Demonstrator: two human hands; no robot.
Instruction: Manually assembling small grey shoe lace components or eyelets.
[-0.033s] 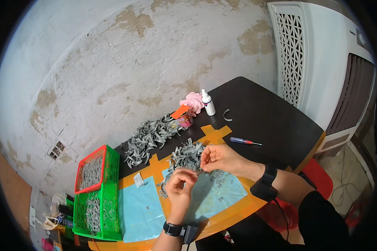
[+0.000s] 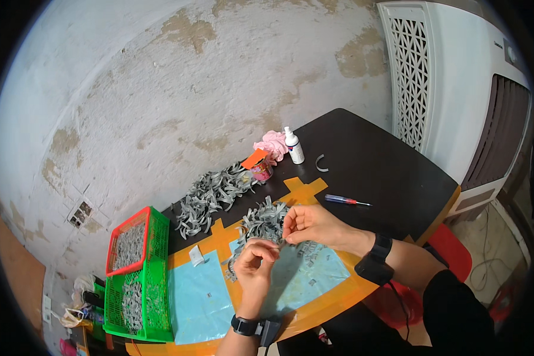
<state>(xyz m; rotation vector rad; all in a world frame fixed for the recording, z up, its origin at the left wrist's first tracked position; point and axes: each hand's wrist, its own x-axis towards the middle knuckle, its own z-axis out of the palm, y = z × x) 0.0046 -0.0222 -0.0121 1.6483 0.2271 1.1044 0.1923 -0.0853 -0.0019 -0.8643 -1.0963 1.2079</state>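
Note:
My left hand point(image 2: 257, 261) is closed in a pinch, thumb against the bent fingers. Just right of it, my right hand point(image 2: 310, 225) pinches with thumb and forefinger, its fingertips almost meeting those of the left. Whatever lies between the fingertips is too small to make out. Behind and below both hands is a heap of curved grey strips point(image 2: 262, 221), partly hidden by them. Small grey pieces point(image 2: 310, 255) are scattered on the light blue sheet point(image 2: 320, 276) under my hands.
A larger pile of grey strips point(image 2: 204, 199) lies along the wall. Stacked green and red baskets point(image 2: 160, 267) of grey pieces stand left. Beyond are an orange-topped can point(image 2: 261, 170), pink cloth point(image 2: 273, 145) and white bottle point(image 2: 294, 146). A screwdriver point(image 2: 347, 200) lies right.

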